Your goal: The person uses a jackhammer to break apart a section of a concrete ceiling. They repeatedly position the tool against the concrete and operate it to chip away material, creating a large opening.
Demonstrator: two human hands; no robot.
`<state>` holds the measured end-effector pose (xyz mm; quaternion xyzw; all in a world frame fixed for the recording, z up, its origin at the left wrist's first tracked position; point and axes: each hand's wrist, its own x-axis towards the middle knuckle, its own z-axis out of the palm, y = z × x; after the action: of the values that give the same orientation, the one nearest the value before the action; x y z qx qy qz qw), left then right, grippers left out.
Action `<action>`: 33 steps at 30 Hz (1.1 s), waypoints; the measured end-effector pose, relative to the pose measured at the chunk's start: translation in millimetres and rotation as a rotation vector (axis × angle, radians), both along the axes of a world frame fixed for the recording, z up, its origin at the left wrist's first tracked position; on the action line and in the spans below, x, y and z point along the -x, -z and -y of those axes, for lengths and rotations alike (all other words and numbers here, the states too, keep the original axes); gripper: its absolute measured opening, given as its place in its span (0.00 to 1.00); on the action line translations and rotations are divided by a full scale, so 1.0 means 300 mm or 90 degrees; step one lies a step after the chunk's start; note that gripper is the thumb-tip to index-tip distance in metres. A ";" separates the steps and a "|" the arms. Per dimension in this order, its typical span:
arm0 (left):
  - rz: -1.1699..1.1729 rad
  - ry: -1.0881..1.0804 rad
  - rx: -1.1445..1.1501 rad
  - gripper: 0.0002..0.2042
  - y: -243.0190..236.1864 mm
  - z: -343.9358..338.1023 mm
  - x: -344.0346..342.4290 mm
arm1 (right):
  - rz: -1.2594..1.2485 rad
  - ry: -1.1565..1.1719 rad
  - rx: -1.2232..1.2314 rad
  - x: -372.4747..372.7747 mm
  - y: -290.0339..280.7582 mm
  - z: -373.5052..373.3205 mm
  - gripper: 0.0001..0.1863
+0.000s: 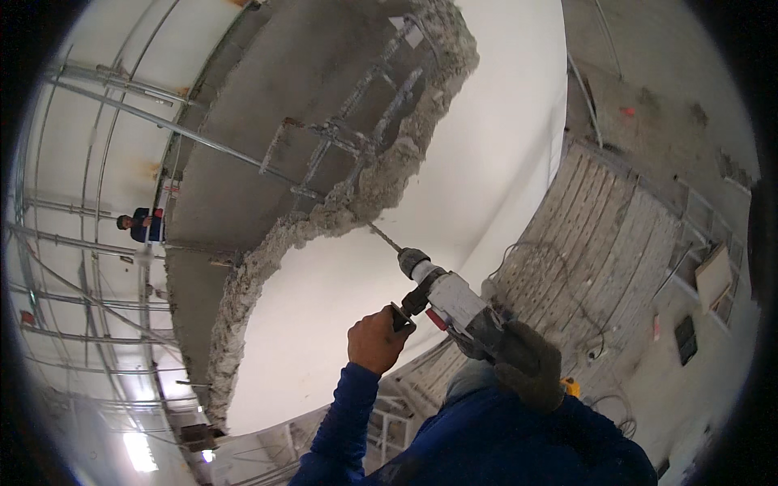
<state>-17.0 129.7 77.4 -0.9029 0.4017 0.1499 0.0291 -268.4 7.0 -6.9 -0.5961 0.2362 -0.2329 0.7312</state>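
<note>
Blue sleeve point(344, 417) nearest, gloved right hand point(531, 364) and left hand point(377, 340) clasp a drill point(456, 301), seemingly chipping the far concrete edge point(332, 215), likely needing steady pressure.

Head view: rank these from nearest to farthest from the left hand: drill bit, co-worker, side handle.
Nearest to the left hand first:
1. Side handle, in its grip.
2. Drill bit, ahead of it.
3. Co-worker, far off at the left.

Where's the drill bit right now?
The drill bit is near the centre of the head view, between the dark chuck and the rough, broken concrete edge, above the left hand.
</note>
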 end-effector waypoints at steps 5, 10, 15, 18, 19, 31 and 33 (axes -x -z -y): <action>0.048 0.054 -0.125 0.15 -0.079 0.019 -0.009 | 0.062 0.022 -0.234 -0.004 0.088 -0.143 0.35; 0.072 0.090 -0.176 0.15 -0.085 0.034 -0.038 | 0.097 0.048 -0.279 -0.043 0.058 -0.139 0.35; 0.080 0.112 -0.136 0.16 -0.069 0.011 -0.021 | 0.023 0.040 -0.100 -0.018 0.063 -0.137 0.30; 0.027 0.088 -0.089 0.15 -0.085 0.018 -0.001 | 0.030 0.049 -0.083 -0.001 0.090 -0.143 0.28; 0.045 0.080 -0.101 0.15 -0.083 0.002 -0.011 | 0.066 0.065 -0.150 -0.005 0.097 -0.153 0.28; 0.096 0.037 -0.059 0.11 -0.050 -0.083 -0.164 | 0.025 0.017 0.005 -0.139 0.035 -0.178 0.39; 0.092 0.028 -0.036 0.11 -0.029 -0.091 -0.162 | 0.029 0.003 -0.024 -0.138 0.044 -0.183 0.39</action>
<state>31.7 157.0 86.0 -0.9010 0.4142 0.0951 0.0867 -227.0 61.9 -20.1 -0.5760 0.2250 -0.2438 0.7471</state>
